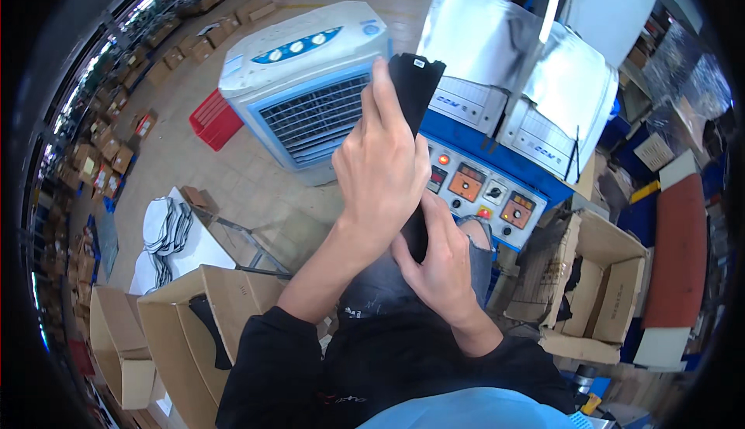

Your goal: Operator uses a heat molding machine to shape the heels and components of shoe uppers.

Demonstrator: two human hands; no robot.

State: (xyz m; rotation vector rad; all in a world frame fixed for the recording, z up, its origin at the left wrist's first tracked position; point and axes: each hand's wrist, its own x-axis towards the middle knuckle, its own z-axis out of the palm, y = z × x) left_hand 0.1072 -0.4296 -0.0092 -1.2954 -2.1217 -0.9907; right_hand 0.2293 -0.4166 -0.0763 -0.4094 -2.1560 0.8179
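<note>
Both my hands hold a long, flat black piece (417,91) in front of me; its notched far end carries a small white label. My left hand (380,161) grips it along its left side, with the index finger stretched up near the far end. Lower down, my right hand (441,266) pinches the near end between thumb and fingers. The middle of the piece is hidden behind my left hand. Just beyond is a blue machine with a control panel (481,188) of dials and a lit red lamp. Silvery sheets (473,41) cover its top.
A white and blue air cooler (310,95) stands ahead left, beside a red crate (209,121). Cardboard boxes flank me: one at left (174,336) with a black piece inside, another at right (621,250). White, dark-edged pieces (167,227) lie stacked on a small table.
</note>
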